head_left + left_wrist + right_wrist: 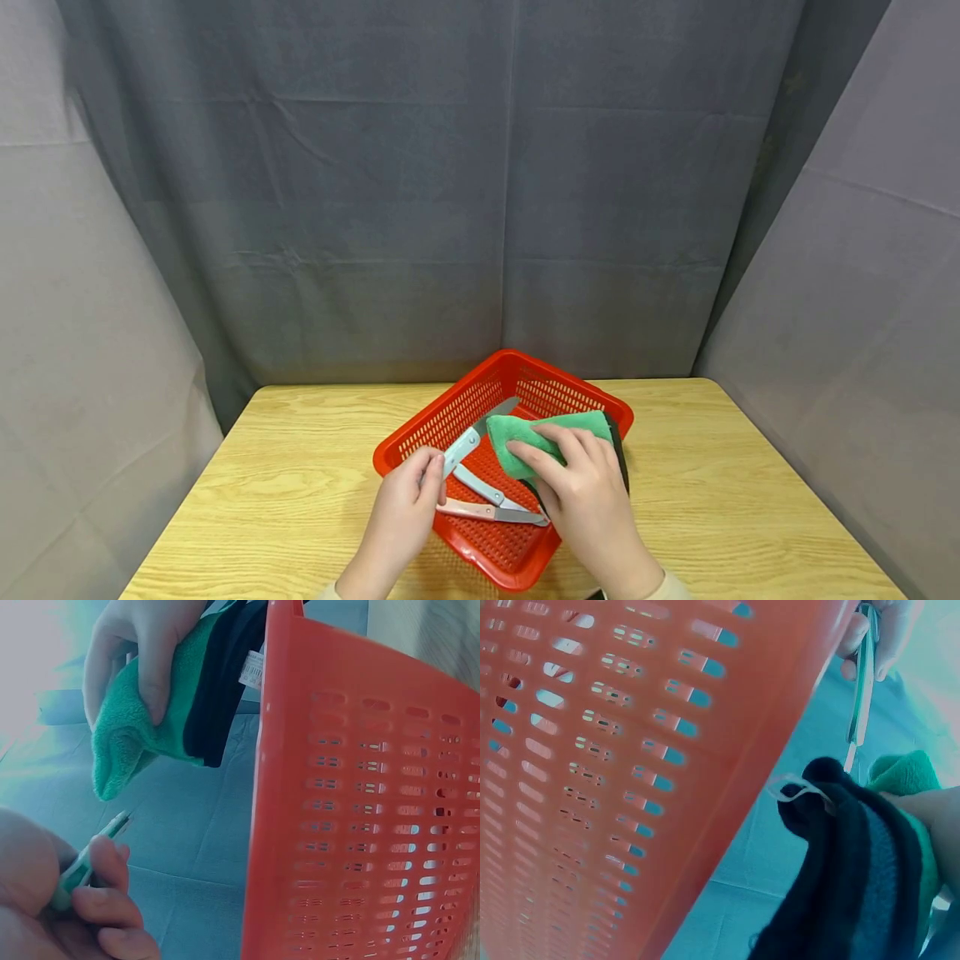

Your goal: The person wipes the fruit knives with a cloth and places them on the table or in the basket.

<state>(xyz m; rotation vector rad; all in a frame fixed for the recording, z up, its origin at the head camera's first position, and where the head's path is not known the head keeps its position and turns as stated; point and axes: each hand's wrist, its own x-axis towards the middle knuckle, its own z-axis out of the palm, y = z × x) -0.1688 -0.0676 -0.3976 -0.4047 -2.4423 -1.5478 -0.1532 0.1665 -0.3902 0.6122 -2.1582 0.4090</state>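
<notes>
My left hand point(401, 508) grips a folding knife point(462, 448) by its pale blue handle, the blade pointing up and away over the basket. In my right hand point(588, 500) is a green cloth point(510, 429) with a dark border, bunched between thumb and fingers close beside that blade. Below both hands is a red plastic basket point(427, 423). Inside it lie a second pale blue knife point(477, 483) and a pink-handled knife point(468, 510), both unfolded. The right wrist view shows the held knife's handle point(862, 682) beyond the cloth's dark edge point(832, 840).
The basket stands at an angle on a wooden table point(300, 475). A grey curtain point(390, 208) hangs behind, with pale cloth at both sides. A small dark object point(596, 594) shows at the front edge beside my right wrist.
</notes>
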